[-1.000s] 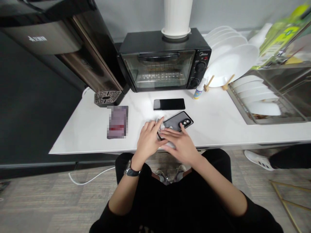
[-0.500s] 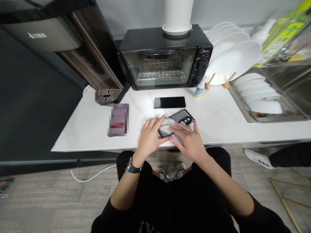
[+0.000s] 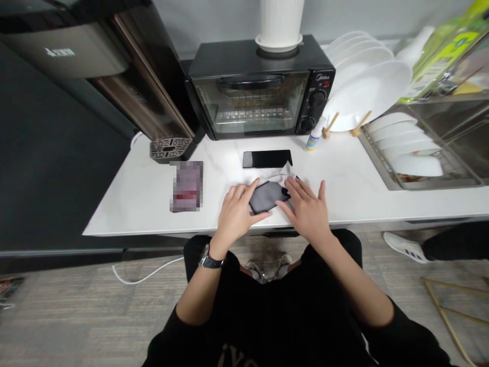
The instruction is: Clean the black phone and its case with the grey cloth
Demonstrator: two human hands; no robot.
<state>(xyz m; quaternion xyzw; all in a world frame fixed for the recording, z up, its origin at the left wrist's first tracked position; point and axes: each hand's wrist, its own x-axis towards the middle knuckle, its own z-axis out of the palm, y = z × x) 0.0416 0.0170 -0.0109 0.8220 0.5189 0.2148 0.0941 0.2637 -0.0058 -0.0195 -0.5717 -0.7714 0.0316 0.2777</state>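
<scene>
A phone case (image 3: 267, 197) with a black rim and a greyish see-through back lies at a slant near the counter's front edge. My left hand (image 3: 236, 208) braces its left end, thumb along the near side and forefinger along the far side. Under the fingers of my right hand (image 3: 308, 208) is a crumpled white tissue (image 3: 284, 174), pressed onto the right end of the case and covering most of the camera cutout. Just behind them a black phone (image 3: 267, 159) rests face up.
A purple pixelated item (image 3: 187, 186) lies to the left, near the water dispenser (image 3: 168, 148). At the back stands a toaster oven (image 3: 252, 102), with a small spray bottle (image 3: 314, 135) by its right corner. White plates (image 3: 367, 97) and a sink (image 3: 389, 176) are at right.
My right hand has slid rightward with the tissue, from the middle of the case onto its camera end, uncovering the grey back. The left hand has hardly moved.
</scene>
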